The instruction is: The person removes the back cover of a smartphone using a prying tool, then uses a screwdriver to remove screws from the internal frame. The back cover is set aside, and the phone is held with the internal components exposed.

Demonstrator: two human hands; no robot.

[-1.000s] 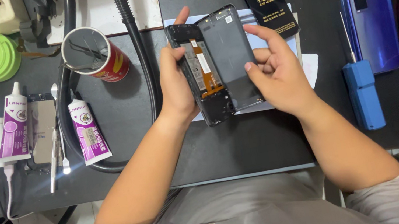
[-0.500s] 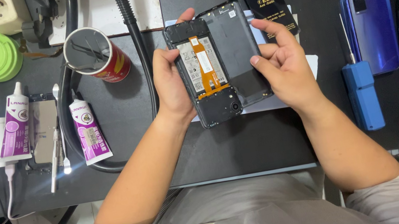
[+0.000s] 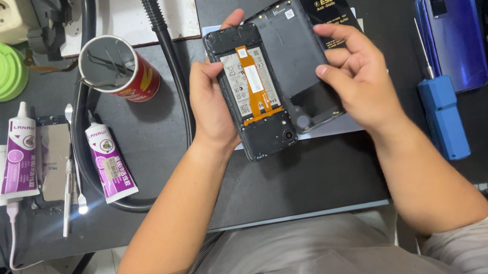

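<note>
Opened phone [image 3: 253, 92], now swung flat with orange flex cable upward, gripped in left hand [image 3: 210, 106]; detached dark back cover [image 3: 297, 60] pinched by right hand [image 3: 358, 80] alongside, above the bench [image 3: 305, 180].

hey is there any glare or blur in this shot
Head view: sharp throughout, evenly lit; a bright glint on the metal tweezers' tip, soft sheen on the blue phone; the left hand and right hand show no motion blur.
</note>
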